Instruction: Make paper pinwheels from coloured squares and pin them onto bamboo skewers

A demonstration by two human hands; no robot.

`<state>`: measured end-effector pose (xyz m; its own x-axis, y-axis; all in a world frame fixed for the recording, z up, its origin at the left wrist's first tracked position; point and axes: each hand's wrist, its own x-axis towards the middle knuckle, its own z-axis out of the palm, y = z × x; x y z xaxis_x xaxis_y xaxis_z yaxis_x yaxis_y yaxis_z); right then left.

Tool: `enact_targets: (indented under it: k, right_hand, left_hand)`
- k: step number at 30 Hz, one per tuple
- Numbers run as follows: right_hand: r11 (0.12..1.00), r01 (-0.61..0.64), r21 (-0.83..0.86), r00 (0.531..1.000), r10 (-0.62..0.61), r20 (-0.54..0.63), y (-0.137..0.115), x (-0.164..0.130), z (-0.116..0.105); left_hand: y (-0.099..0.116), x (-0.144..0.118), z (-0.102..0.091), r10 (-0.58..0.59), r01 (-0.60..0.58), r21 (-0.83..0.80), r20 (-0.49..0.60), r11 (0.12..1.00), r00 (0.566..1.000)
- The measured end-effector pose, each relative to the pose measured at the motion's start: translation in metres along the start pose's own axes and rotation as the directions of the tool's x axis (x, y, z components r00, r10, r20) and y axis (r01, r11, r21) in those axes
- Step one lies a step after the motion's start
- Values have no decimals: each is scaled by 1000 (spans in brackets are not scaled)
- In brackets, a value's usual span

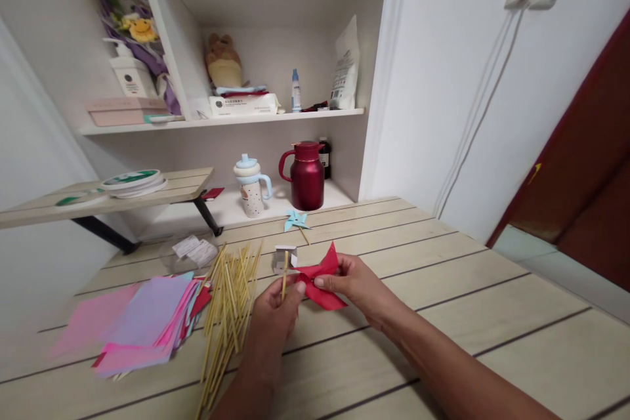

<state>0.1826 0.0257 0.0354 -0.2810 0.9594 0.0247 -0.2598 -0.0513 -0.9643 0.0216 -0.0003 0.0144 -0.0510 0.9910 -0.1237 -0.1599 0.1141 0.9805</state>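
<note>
A red paper pinwheel (325, 295) is pinched between the thumb and fingers of my right hand (355, 285), its points spread outward. My left hand (275, 312) is closed around a thin wooden stick (285, 269) that stands up from the fist. The left fingertips meet the pinwheel's left edge near its centre. Whether the stick is joined to the pinwheel is not visible. Just behind the hands sits a small clear box (284, 259). Farther back lies a finished-looking light blue pinwheel (296, 220) on its stick.
Left of my hands lie a heap of sticks (231, 295) and a stack of coloured paper sheets (147, 315). Behind them is a clear container (189, 251) with small packets. A red jug (308, 177) and a light blue cup (252, 190) stand at the back, beside a raised stand (187, 187).
</note>
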Motion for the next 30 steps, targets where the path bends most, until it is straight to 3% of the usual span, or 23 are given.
enact_targets:
  k: [8,14,23,26,30]
  right_hand:
    - [999,23,-43,1000,-23,5,3,-2,0]
    - [999,41,16,998,-42,39,-2,-3,5]
    - [999,50,-13,998,-49,50,-10,-9,8]
    - [997,60,-45,995,-56,77,-10,-12,7]
    - [973,180,-143,982,-170,81,-7,-14,7]
  left_hand:
    - [0,-6,2,38,-32,55,-125,998,991]
    - [1,-14,8,94,-77,85,-218,993,971]
    - [5,-24,15,170,-165,41,-257,985,951]
    - [3,-24,11,210,-180,132,-268,975,940]
    - [3,-28,10,284,-205,258,-321,944,903]
